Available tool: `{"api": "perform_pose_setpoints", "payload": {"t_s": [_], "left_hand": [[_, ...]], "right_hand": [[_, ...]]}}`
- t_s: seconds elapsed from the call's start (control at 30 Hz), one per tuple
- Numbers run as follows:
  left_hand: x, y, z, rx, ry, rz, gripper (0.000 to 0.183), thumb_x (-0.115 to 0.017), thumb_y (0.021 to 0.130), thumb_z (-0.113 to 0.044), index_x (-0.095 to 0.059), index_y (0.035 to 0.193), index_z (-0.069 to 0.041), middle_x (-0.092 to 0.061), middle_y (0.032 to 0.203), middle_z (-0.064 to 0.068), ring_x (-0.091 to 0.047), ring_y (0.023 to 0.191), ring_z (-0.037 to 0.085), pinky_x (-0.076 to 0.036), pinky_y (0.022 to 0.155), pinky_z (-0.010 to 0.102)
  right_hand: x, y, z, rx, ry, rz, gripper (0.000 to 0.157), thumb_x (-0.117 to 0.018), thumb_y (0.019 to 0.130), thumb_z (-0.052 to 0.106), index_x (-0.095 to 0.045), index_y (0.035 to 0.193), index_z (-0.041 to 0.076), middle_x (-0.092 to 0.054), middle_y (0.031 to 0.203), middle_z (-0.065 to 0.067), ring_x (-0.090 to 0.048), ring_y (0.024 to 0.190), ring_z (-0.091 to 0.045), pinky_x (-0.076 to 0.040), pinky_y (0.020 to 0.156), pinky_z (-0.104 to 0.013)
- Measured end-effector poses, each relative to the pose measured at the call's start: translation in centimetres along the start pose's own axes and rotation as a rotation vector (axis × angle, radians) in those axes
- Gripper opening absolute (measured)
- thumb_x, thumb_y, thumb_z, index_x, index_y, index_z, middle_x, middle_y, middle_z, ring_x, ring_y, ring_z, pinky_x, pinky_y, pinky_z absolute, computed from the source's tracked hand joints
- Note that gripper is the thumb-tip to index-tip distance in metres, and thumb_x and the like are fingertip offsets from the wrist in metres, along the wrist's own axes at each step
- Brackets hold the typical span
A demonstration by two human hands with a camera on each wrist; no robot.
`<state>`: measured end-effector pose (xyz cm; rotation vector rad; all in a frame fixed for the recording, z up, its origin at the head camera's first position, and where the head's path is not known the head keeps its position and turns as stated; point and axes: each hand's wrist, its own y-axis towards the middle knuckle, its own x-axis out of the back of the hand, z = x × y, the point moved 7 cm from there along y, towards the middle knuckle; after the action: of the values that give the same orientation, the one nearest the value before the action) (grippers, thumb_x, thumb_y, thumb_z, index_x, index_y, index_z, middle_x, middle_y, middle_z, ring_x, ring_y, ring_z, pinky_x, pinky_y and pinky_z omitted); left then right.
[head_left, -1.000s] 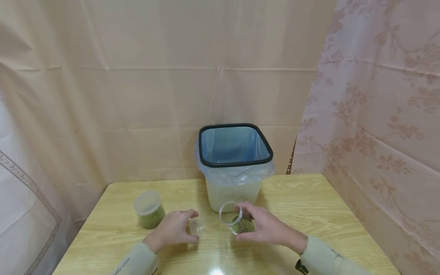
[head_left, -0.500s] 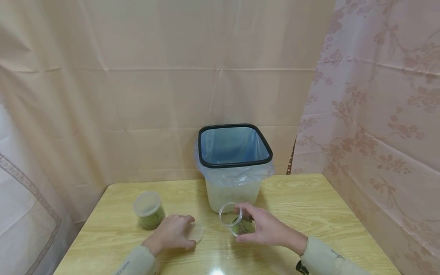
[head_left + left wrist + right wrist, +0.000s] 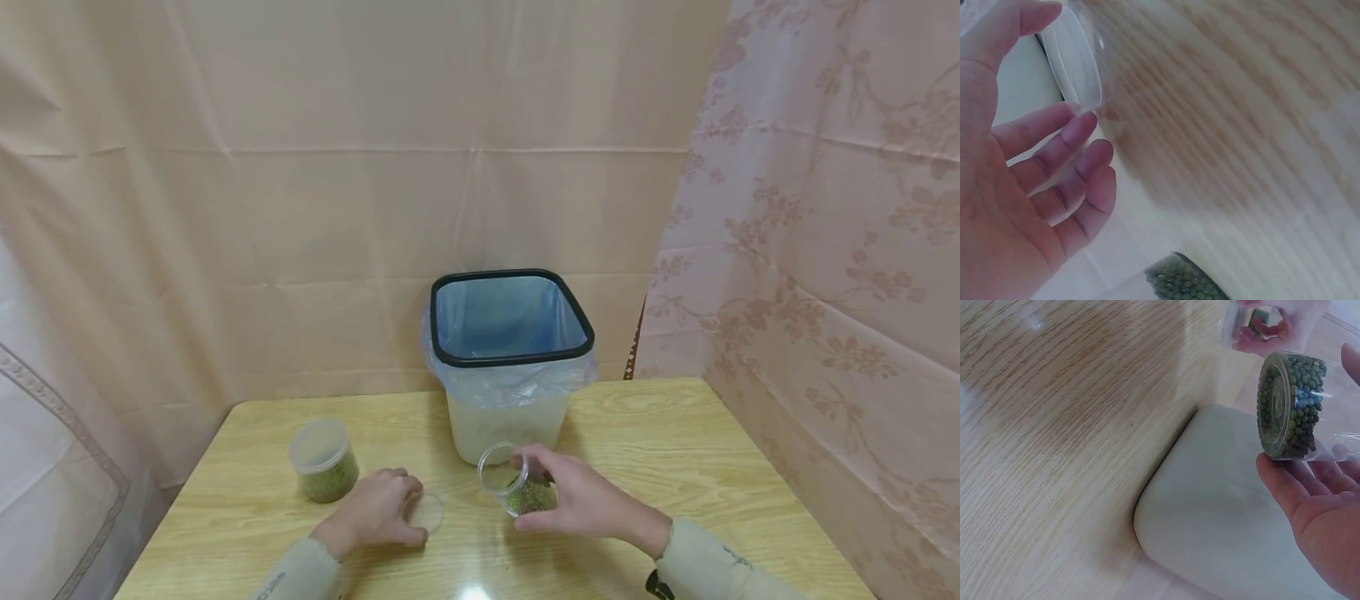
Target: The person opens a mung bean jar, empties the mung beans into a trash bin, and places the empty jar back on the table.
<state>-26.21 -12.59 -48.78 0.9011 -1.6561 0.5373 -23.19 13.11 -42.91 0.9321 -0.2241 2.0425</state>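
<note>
Holding lid (image 3: 430, 514) left hand (image 3: 377, 512), jar (image 3: 527, 497) right hand (image 3: 579, 498)

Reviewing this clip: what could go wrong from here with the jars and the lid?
1. The beans may spill, since the open jar is tilted in the right hand.
2. The lid might slip, as the left hand seems to pinch it only at its edge.
3. The closed jar stands close beside the left hand, so a careless move could knock it.
</note>
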Motion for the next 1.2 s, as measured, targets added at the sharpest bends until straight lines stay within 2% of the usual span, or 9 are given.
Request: {"api": "perform_pose_setpoints", "payload": {"t_s": [0.2,0.43,0.6,0.7,0.8,0.9,1.07,1.2], "left_hand": [[0.1,0.3,-0.3,0.018,0.019,0.011,0.055,-0.084,0.065,-0.045,-0.074,0.102,-0.005,-0.066,0.089,-0.001,-0.062,0.077,0.017,-0.052,0.064,0.032],[0.3,0.8,-0.9,0.014,0.055,0.048,0.043,-0.085,0.063,-0.043,-0.071,0.087,-0.01,-0.057,0.076,-0.008,-0.05,0.068,0.01,-0.044,0.057,0.028],[0.5,0.7,-1.1,0.021,0.056,0.075,0.046,-0.086,0.064,-0.043,-0.072,0.091,-0.008,-0.06,0.079,-0.006,-0.053,0.069,0.011,-0.046,0.058,0.029],[0.3,0.7,-0.8,0.02,0.069,0.074,0.048,-0.085,0.064,-0.044,-0.072,0.092,-0.008,-0.06,0.078,-0.006,-0.053,0.069,0.011,-0.047,0.058,0.029],[0.1,0.8,-0.5,0.009,0.09,0.063,0.045,-0.084,0.064,-0.045,-0.07,0.089,-0.01,-0.053,0.075,-0.009,-0.047,0.065,0.008,-0.043,0.055,0.027],[-0.1,0.9,-0.4,-0.003,0.121,0.055,0.042,-0.081,0.064,-0.046,-0.066,0.085,-0.013,-0.049,0.072,-0.01,-0.044,0.062,0.008,-0.04,0.052,0.026],[-0.1,0.9,-0.5,-0.026,0.147,0.043,0.042,-0.08,0.064,-0.047,-0.066,0.085,-0.013,-0.05,0.073,-0.009,-0.047,0.063,0.009,-0.042,0.053,0.027],[0.2,0.7,-0.6,-0.03,0.148,0.035,0.05,-0.082,0.064,-0.048,-0.07,0.094,-0.009,-0.06,0.08,-0.005,-0.056,0.069,0.013,-0.048,0.058,0.029]], "right_hand": [[0.2,0.0,-0.2,-0.034,-0.001,0.005,0.074,-0.079,0.082,0.056,-0.051,0.139,0.018,-0.059,0.133,0.004,-0.06,0.115,-0.011,-0.052,0.098,-0.035],[0.2,0.0,-0.3,-0.05,0.012,0.01,0.075,-0.078,0.083,0.056,-0.051,0.14,0.016,-0.059,0.134,0.004,-0.06,0.117,-0.012,-0.051,0.099,-0.035],[0.1,0.2,-0.2,-0.05,0.008,0.013,0.076,-0.078,0.082,0.056,-0.052,0.14,0.014,-0.059,0.134,0.005,-0.06,0.117,-0.012,-0.051,0.098,-0.036],[0.1,0.4,-0.2,-0.045,0.008,0.013,0.077,-0.078,0.082,0.056,-0.052,0.14,0.012,-0.059,0.134,0.004,-0.06,0.116,-0.012,-0.051,0.098,-0.036],[0.3,0.4,0.0,-0.036,0.011,0.008,0.079,-0.079,0.082,0.056,-0.051,0.141,0.01,-0.059,0.134,0.002,-0.06,0.117,-0.013,-0.051,0.099,-0.037],[0.5,0.4,0.2,-0.027,0.015,0.003,0.077,-0.079,0.082,0.055,-0.051,0.14,0.012,-0.06,0.135,-0.001,-0.06,0.117,-0.013,-0.051,0.099,-0.037],[1.0,0.3,0.5,-0.022,0.014,-0.003,0.073,-0.079,0.083,0.054,-0.051,0.14,0.018,-0.06,0.132,0.003,-0.061,0.115,-0.012,-0.052,0.098,-0.036],[1.3,0.2,0.9,-0.015,0.012,-0.005,0.073,-0.079,0.083,0.054,-0.051,0.14,0.017,-0.059,0.132,0.006,-0.061,0.115,-0.011,-0.051,0.099,-0.036]]}}
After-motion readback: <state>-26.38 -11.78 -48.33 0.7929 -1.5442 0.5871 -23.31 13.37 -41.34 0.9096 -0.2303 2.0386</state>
